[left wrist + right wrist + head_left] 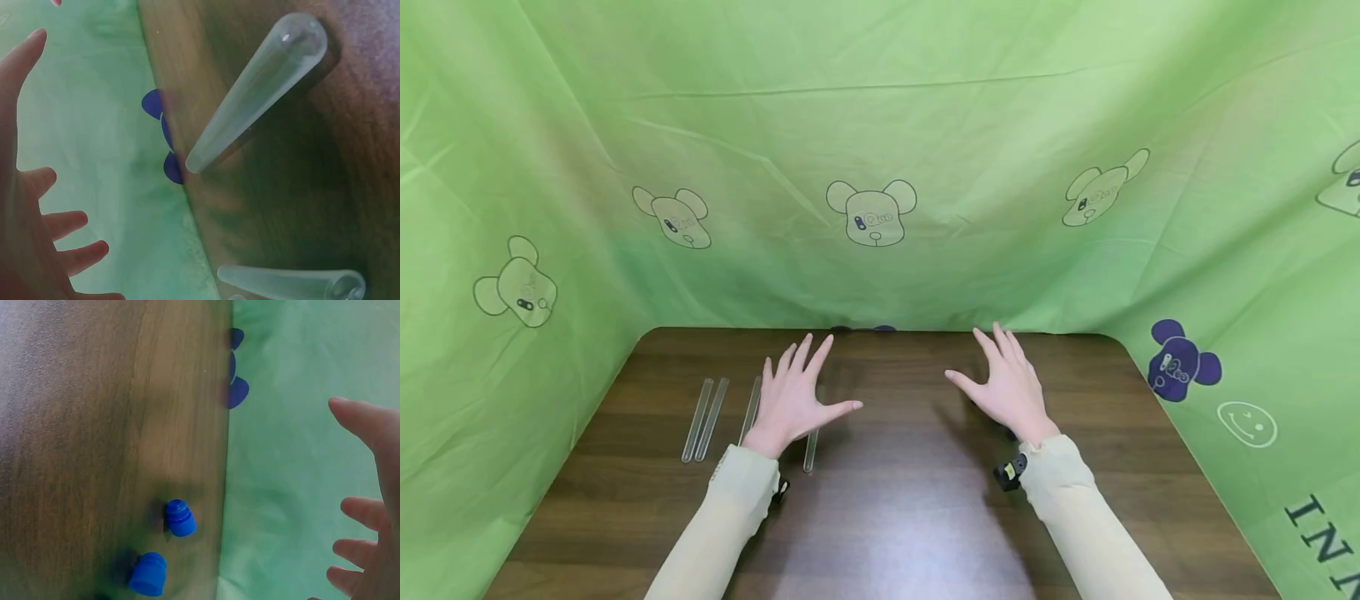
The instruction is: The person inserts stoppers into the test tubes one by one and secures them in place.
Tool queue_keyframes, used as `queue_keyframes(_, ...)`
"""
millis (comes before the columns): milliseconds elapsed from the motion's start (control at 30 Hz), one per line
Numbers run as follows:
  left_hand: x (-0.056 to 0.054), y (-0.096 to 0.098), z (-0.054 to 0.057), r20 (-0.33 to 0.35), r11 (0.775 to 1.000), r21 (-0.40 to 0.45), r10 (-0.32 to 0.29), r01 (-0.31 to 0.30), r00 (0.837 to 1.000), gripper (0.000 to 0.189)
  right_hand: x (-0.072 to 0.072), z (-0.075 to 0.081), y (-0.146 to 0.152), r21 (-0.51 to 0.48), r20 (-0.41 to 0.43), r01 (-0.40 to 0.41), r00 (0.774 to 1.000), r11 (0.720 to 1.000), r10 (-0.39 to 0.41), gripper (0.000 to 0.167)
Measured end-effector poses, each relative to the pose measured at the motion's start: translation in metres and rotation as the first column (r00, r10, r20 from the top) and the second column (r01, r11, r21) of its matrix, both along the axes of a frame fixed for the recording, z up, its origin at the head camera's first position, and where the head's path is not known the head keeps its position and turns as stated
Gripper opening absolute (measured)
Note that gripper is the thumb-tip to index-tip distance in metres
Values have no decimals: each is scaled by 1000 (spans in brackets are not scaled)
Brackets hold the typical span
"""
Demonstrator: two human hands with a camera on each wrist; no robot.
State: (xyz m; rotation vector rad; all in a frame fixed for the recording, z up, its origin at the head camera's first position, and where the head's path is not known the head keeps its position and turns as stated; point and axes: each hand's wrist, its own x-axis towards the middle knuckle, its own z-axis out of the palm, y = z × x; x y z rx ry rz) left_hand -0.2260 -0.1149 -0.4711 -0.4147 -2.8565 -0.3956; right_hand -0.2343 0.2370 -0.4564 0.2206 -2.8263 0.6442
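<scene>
My left hand [790, 404] hovers over the left half of the table with its fingers spread, holding nothing. Beneath it lie clear test tubes; one tube [811, 451] shows below the thumb and another [750, 410] is partly covered by the hand. The left wrist view shows a tube [256, 94] close up, its rounded end toward the camera. My right hand [1009, 392], also empty with fingers apart, hovers over the right half. Two blue stoppers, one ridged [180, 519] and one nearer [149, 575], appear in the right wrist view; in the head view that hand mostly hides them.
Two more test tubes, one outermost [697, 421] and one beside it [712, 419], lie side by side at the left. The brown wooden table [895, 517] meets a green cloth [985, 125] printed with bear heads, which hangs at the back and both sides.
</scene>
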Motion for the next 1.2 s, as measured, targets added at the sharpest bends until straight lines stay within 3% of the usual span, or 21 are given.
queue_keyframes(300,5,-1,-8,18,1000,5,-2,1,1000,116,3,-2,5,-25,32,15,999,1000,-14,96)
queue_keyframes(533,9,-3,-13,15,1000,15,-9,9,1000,116,7,-2,9,-47,33,18,999,999,-17,87)
queue_keyframes(800,14,-5,-18,56,1000,12,-10,9,998,115,13,-6,16,-70,65,36,997,997,-31,74)
queue_keyframes(1200,21,-6,-26,126,998,56,-12,5,992,110,14,-21,19,-7,8,2,1000,1000,-2,51)
